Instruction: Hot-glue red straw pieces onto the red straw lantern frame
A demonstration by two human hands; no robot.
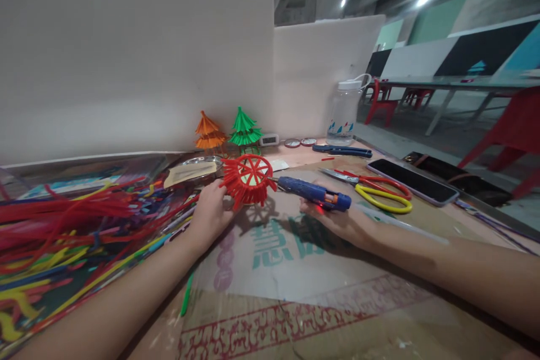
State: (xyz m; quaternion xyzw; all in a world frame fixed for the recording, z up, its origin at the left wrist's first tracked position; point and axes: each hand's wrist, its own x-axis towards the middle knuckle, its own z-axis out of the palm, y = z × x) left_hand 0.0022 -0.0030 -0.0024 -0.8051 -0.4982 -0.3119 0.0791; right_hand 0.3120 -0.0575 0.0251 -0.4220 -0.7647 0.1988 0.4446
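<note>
My left hand [211,211] is closed on a round red pipe-cleaner piece [248,180], which has spokes inside a ring and short fringes around its edge. In my right hand [333,222] is a blue glue gun [314,192], gripped with a red light glowing by its underside. The gun's nozzle points left and reaches the right edge of the red piece; whether it touches cannot be made out. Both hands are above the printed cardboard [270,275]. Behind the red piece stand an orange fringed tree [210,134] and a green one [244,129].
Many coloured pipe cleaners [76,225] fill the left side. To the right lie scissors [382,191], a phone [411,180] and dark-blue pliers [341,151]. A water bottle [341,112] stands at the back, before a white partition [135,62]. Red chairs [506,129] are beyond the table.
</note>
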